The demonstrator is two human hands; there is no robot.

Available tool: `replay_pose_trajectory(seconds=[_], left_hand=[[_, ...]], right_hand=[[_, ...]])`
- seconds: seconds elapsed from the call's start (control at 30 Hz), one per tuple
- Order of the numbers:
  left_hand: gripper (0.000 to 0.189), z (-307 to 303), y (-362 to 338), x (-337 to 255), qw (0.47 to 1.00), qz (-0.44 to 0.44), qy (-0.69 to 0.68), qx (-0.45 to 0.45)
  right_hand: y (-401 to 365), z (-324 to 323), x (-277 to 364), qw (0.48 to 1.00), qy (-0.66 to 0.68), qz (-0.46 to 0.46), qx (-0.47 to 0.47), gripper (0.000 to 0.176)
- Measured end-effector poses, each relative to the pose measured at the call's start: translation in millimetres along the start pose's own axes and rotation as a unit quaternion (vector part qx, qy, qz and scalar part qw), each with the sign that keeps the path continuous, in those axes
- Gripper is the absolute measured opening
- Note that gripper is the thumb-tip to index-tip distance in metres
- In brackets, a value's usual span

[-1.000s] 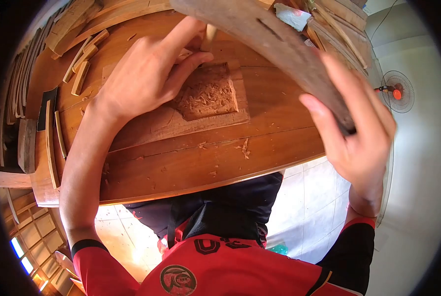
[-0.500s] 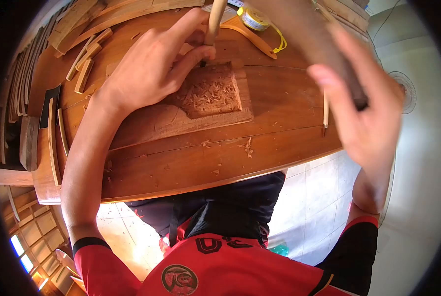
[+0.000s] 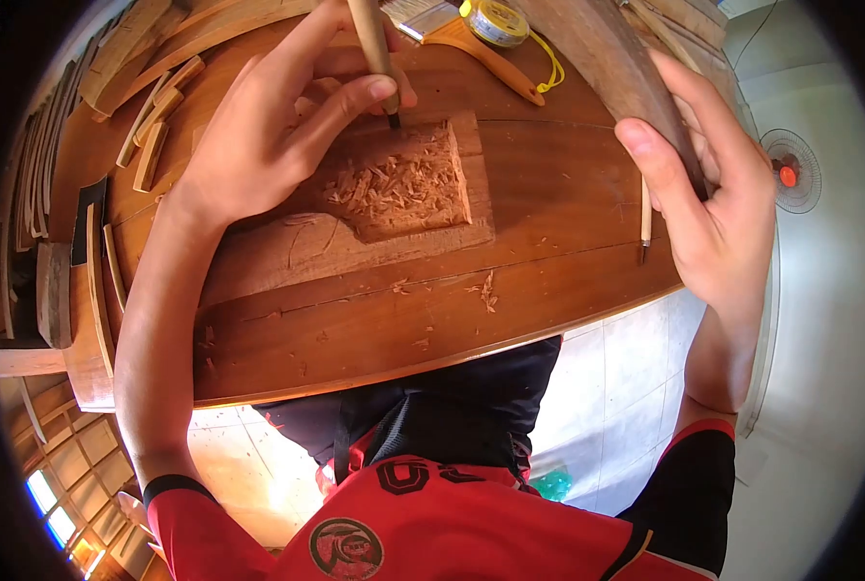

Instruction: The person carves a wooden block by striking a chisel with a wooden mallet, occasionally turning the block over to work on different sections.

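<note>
My left hand (image 3: 273, 126) grips a wooden-handled chisel (image 3: 374, 53) upright, its tip set on the far edge of a carved wooden panel (image 3: 355, 237). The panel's recessed square (image 3: 403, 184) is full of loose wood shavings. My right hand (image 3: 708, 189) holds a long wooden mallet-like stick (image 3: 611, 58), raised to the right of the chisel and above the tabletop. The panel lies flat on a brown wooden table (image 3: 374, 339).
A paintbrush (image 3: 452, 29) and a yellow tape roll (image 3: 495, 21) lie at the table's far side. A second thin chisel (image 3: 644, 223) rests near the right edge. Wooden slats (image 3: 151, 116) are stacked at the far left. A floor fan (image 3: 789, 172) stands beyond the right edge.
My right hand has drawn the wooden stick back and steadied after a swing. The chisel now stands more upright on the panel's far edge. The view shifted slightly, revealing brush and tape.
</note>
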State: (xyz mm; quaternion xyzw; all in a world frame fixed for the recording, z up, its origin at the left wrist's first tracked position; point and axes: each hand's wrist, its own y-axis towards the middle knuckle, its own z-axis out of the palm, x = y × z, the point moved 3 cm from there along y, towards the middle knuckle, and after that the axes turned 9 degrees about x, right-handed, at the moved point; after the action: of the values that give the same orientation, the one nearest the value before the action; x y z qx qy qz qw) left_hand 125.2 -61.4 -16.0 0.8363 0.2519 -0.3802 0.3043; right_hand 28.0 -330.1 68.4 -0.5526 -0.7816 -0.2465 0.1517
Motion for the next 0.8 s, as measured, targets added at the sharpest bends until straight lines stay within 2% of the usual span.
replay_pose_trajectory(seconds=[0.03, 0.17, 0.23, 0.37, 0.53, 0.6, 0.7, 0.8], left_hand=[[0.034, -1, 1, -3, 0.999, 0.009, 0.031, 0.017], [0.032, 1, 1, -12, 0.996, 0.016, 0.086, 0.012], [0.032, 3, 0, -12, 0.994, 0.009, 0.107, 0.004], [0.032, 4, -2, -8, 0.99, 0.035, 0.139, -0.005], [0.033, 3, -3, -5, 0.976, 0.033, 0.214, -0.002], [0.033, 6, 2, -14, 0.984, 0.024, 0.179, -0.005], [0.033, 6, 5, -17, 0.99, -0.008, 0.137, -0.013], [0.034, 3, 5, -10, 0.99, -0.008, 0.143, 0.008]], right_hand=[[-2, 0, -1, 1.0, 0.011, 0.015, -0.002, 0.042], [-3, 0, 2, 0.992, -0.037, -0.116, -0.034, 0.044], [-6, -9, 15, 0.986, -0.092, -0.14, -0.003, 0.045], [-17, -17, 29, 0.988, -0.129, -0.079, 0.009, 0.046], [-10, -4, 38, 0.971, -0.225, -0.086, -0.005, 0.045], [-16, -14, 38, 0.979, -0.177, -0.076, -0.062, 0.044], [-11, -16, 33, 0.994, -0.065, -0.071, -0.061, 0.044], [0, -15, 29, 0.98, -0.159, -0.121, 0.023, 0.041]])
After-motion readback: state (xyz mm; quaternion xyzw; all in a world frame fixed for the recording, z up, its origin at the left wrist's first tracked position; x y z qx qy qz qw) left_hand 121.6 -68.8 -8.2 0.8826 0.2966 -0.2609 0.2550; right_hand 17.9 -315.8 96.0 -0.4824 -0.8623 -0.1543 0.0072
